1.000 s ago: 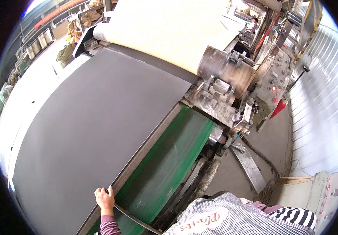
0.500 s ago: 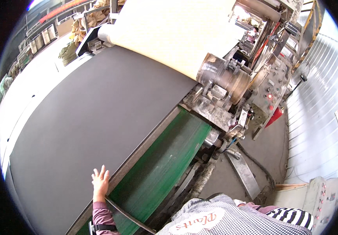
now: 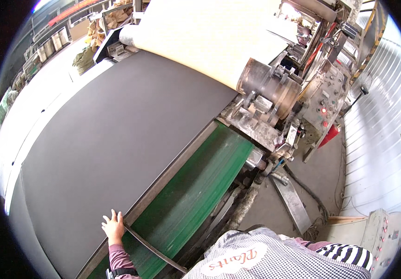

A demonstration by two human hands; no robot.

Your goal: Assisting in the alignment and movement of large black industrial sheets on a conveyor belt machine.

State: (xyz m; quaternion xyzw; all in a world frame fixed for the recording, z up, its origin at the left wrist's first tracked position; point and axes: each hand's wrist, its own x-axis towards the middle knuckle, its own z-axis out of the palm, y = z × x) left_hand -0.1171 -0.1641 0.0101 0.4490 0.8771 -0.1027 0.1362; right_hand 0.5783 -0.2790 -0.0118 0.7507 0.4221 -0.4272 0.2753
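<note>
My left hand (image 3: pixel 113 228) is at the near right edge of a wide dark grey sheet (image 3: pixel 116 135), its fingers spread and nothing gripped in them. Whether the fingertips press on the sheet or hover just over it is hard to tell. Beside my wrist, a thin dark strip (image 3: pixel 156 251) curves across a green belt (image 3: pixel 186 181) toward my body. That belt runs along the right side of the sheet, past a narrow brownish border (image 3: pixel 172 174). My right hand is out of view; a striped sleeve (image 3: pixel 347 255) shows at the lower right.
Beyond the sheet, a pale yellow web (image 3: pixel 200 37) passes over a roller with a worn metal drum (image 3: pixel 256 79) at its end. To the right stand a control panel (image 3: pixel 324 100) with lit buttons and a second control box (image 3: pixel 382 237). A metal plate (image 3: pixel 291 200) slants over the floor.
My left hand has shifted slightly left and downward in the picture, fingers still spread. At the far left, more of a lapped sheet edge shows. The view has also tilted a little.
</note>
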